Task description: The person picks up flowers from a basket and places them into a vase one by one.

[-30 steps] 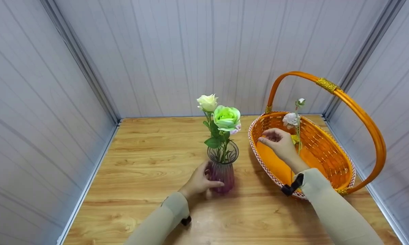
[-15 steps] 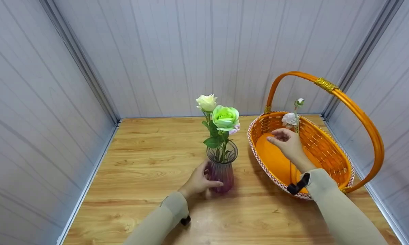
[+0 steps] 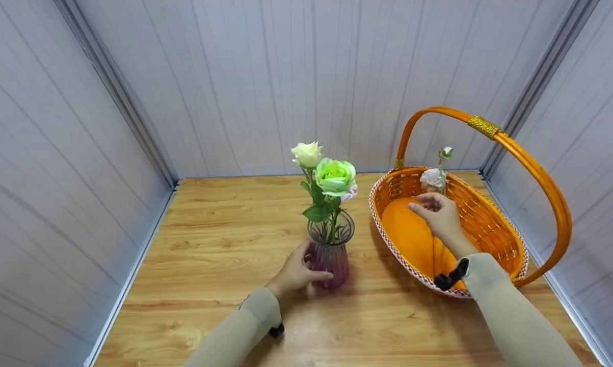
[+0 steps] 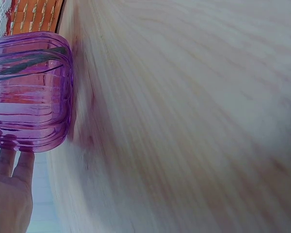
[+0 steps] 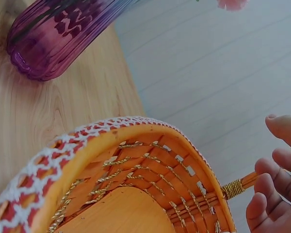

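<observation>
A ribbed glass vase (image 3: pixel 331 262), clear at the rim and purple-pink below, stands upright on the wooden table. My left hand (image 3: pixel 297 270) holds its lower left side, thumb across the front and fingers behind. In the vase are a cream rose (image 3: pixel 307 154), a large green rose (image 3: pixel 335 177) and a small pink flower (image 3: pixel 350 192). On the right, my right hand (image 3: pixel 443 216) hovers over an orange woven basket (image 3: pixel 405 232), thumb and bent fingers apart with nothing between them. Right behind it, a stem with a white flower (image 3: pixel 432 178) and a bud (image 3: pixel 446 152) leans in the basket.
The basket's tall arched handle (image 3: pixel 543 178), bound with gold cord, rises over its right side. A red-and-white woven trim (image 5: pixel 72 145) runs along the rim. Pale panelled walls (image 3: pixel 255 92) enclose the table (image 3: pixel 224 224) at the back and sides.
My right hand has moved right inside the basket, toward the white flower's stem, and now covers part of it. The left hand and vase stay in place; the head view has shifted slightly.
</observation>
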The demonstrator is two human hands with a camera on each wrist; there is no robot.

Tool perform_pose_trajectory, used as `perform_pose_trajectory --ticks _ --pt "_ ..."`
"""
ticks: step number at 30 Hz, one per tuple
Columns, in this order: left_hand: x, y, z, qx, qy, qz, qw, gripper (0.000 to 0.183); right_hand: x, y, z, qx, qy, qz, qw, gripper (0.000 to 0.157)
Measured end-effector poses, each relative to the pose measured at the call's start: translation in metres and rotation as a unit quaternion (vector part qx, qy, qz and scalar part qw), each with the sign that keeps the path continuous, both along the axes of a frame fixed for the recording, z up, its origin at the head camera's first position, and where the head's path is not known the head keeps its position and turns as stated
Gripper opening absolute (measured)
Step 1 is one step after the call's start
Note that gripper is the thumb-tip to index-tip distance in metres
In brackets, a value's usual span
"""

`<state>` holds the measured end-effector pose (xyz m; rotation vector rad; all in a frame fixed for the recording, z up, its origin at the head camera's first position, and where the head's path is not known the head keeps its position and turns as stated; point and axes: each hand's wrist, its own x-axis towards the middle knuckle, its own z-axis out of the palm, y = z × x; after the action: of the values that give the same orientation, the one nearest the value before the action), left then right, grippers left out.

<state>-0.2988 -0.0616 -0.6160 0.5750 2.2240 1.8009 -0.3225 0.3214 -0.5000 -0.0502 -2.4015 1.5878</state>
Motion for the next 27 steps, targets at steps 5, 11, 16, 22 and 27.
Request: perform_pose_trajectory --ticks 5,11,16,22,27 --pt "-0.002 -0.001 -0.001 -0.014 0.003 0.006 0.9999 0.104 0.001 0.005 0.001 -0.008 -0.007 -0.002 1.000 0.040" --pt "-0.002 -0.001 -0.003 0.003 -0.006 -0.003 1.0000 0.104 -0.002 0.012 -0.002 -0.026 -0.005 -0.010 1.000 0.036" --pt "-0.001 -0.001 -0.003 0.002 -0.001 -0.009 1.0000 0.103 -0.003 0.017 -0.007 -0.034 -0.014 -0.024 0.999 0.033" --pt "-0.002 -0.002 -0.003 -0.012 0.005 -0.004 0.9999 0.106 -0.005 0.024 -0.007 -0.039 -0.028 -0.026 0.999 0.039" --pt "-0.001 -0.003 -0.003 -0.011 0.006 -0.002 0.9999 0.107 -0.007 0.029 -0.006 -0.024 -0.029 -0.034 0.999 0.042"
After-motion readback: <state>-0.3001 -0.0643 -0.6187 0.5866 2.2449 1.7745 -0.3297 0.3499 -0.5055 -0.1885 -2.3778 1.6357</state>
